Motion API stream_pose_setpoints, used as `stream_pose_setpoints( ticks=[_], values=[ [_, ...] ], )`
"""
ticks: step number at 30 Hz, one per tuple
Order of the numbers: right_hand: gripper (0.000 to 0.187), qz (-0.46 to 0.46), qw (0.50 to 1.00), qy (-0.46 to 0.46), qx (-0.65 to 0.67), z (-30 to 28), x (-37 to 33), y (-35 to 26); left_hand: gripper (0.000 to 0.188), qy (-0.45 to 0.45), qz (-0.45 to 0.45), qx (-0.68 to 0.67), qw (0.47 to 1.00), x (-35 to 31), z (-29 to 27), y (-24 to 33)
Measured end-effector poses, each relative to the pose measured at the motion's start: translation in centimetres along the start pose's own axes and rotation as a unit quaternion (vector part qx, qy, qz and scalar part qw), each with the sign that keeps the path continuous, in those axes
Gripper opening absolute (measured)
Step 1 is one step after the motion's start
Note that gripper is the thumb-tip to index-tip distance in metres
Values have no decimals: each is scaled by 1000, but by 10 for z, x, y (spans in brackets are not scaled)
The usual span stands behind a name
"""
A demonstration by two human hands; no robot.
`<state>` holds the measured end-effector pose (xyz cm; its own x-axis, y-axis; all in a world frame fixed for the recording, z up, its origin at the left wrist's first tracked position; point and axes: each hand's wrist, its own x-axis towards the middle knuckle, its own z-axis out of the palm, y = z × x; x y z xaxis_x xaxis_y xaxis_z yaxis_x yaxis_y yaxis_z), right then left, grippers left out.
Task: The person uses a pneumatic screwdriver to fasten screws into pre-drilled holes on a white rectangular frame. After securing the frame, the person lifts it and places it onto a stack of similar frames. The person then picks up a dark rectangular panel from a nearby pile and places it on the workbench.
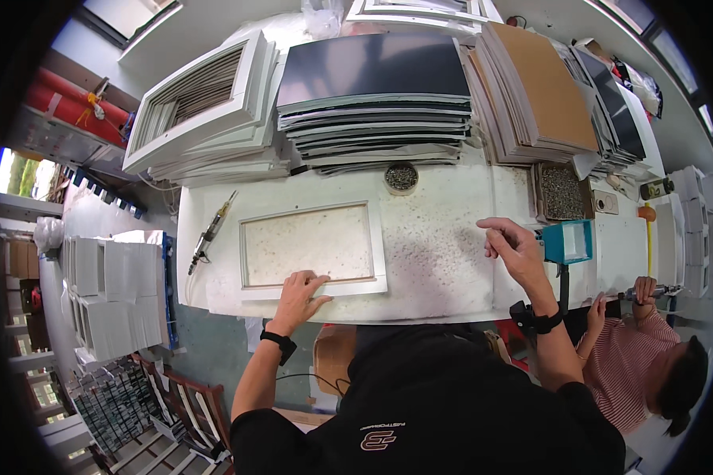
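A white rectangular frame (376, 245) lies flat on the white worktable, its middle open to the tabletop. My left hand (299, 294) rests on the frame's near bar, fingers spread and not gripping. Over the table to the right hovers my right hand (515, 247), its index finger reaching left and the other fingers curled in; whatever they hold, if anything, is hidden. Just right of that hand stands a teal open box (569, 241). A pen-shaped power screwdriver (212, 232) lies left of the frame. Beyond the frame sits a round tub of small metal pieces (401, 179).
Stacked white frames (249, 103), dark panels (372, 71) and brown boards (543, 87) line the table's far side. A cardboard box of small metal parts (562, 192) stands at right. Close by on the right, a co-worker in a striped top (626, 360) holds a tool.
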<state>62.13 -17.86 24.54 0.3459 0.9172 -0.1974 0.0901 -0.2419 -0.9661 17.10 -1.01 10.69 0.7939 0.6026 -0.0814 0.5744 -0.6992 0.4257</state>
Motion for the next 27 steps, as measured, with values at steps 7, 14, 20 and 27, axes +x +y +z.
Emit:
stream_pose_setpoints(
  ticks=[7,14,20,27],
  values=[
    [29,-106,984,133,-55,0,96,-42,61,162,44,16,986,69,-71,36],
    [40,-158,948,202,-187,-31,203,-61,50,341,-6,85,936,239,-174,54],
    [40,-105,972,153,-141,-37,224,-69,48,317,-102,90,938,279,-184,38],
    [39,-96,980,123,-121,-43,234,-70,50,334,-150,112,924,285,-189,40]
  ],
)
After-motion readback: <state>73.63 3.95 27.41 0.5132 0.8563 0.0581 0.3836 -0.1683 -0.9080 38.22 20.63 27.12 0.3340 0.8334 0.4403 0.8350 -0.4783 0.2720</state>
